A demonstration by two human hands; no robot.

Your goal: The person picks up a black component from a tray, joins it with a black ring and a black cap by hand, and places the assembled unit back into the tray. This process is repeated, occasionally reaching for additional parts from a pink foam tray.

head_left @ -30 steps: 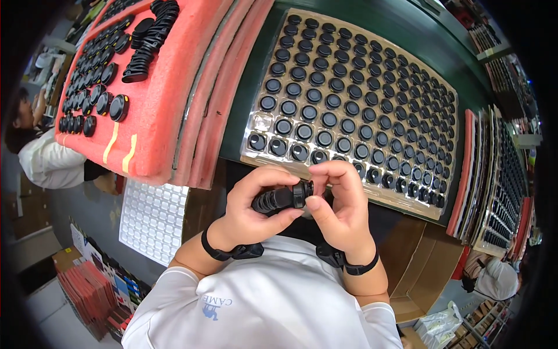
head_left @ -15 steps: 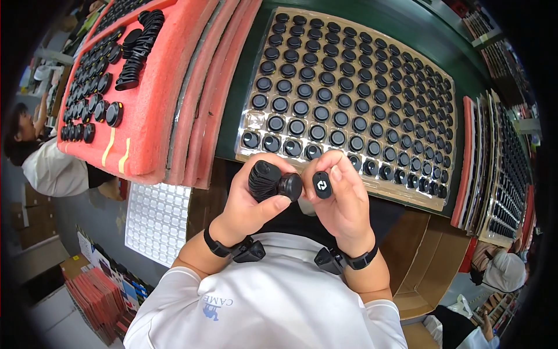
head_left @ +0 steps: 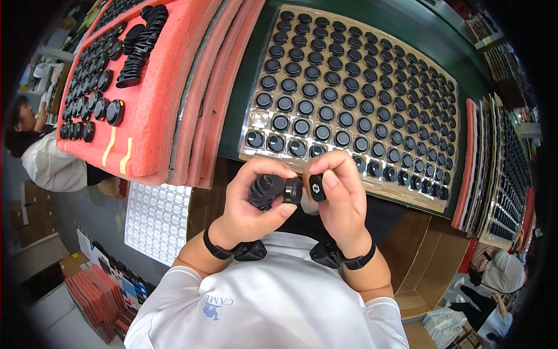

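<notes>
My left hand (head_left: 239,206) is closed around a bundle of thin black oval pieces (head_left: 264,191). Between its thumb and index finger it also pinches a round black part (head_left: 292,191), seen edge-on with a shiny rim. Close beside it, my right hand (head_left: 344,200) pinches a small black oval piece (head_left: 316,188) with a white mark on its face. A small gap separates this piece from the round part. Just beyond both hands lies a clear plastic tray (head_left: 258,120) on brown board, filled with rows of round black parts; its near edge is partly hidden by my fingers.
On the left, a red foam tray (head_left: 148,131) holding black parts and a black bundle sits on stacked foam sheets (head_left: 200,116). More filled trays (head_left: 474,168) stack at right. Below are a white tray (head_left: 157,224) and an open cardboard box (head_left: 427,262). Other people are at both sides.
The round part in my left hand has turned edge-on, and the bundle has tilted. My right hand has rotated the oval piece, so its marked face shows narrower.
</notes>
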